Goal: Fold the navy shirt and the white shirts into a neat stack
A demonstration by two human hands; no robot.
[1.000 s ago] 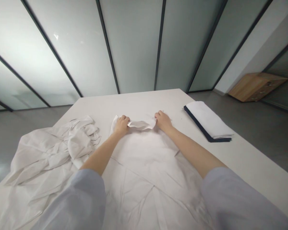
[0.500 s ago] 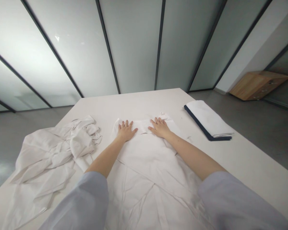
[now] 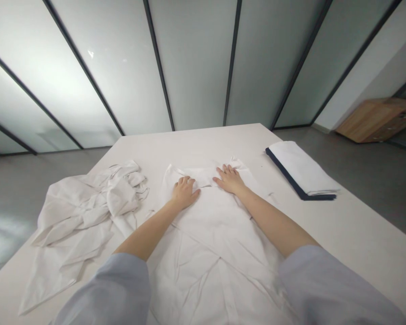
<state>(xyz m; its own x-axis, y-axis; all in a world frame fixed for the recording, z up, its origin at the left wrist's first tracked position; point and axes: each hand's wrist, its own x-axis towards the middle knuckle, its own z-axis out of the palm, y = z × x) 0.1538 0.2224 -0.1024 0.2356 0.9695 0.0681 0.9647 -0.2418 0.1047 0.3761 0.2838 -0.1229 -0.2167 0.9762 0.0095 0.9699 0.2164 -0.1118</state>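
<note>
A white shirt lies spread and wrinkled on the table in front of me, with a strip like a button placket down its near part. My left hand rests on the far left part of the shirt, thumb apart and fingers slightly bent. Palm down on the far right part lies my right hand, its fingers spread. Between the two hands a band of the cloth runs across the far end. Neither hand grasps anything that I can see.
A crumpled heap of white cloth lies on the left of the white table. Folded white cloth sits on a dark blue one at the right. Frosted glass panels and a wooden cabinet stand beyond.
My left hand has drawn back slightly toward me, its fingers more bent. My right hand keeps its place on the shirt. The whole view has shifted a little.
</note>
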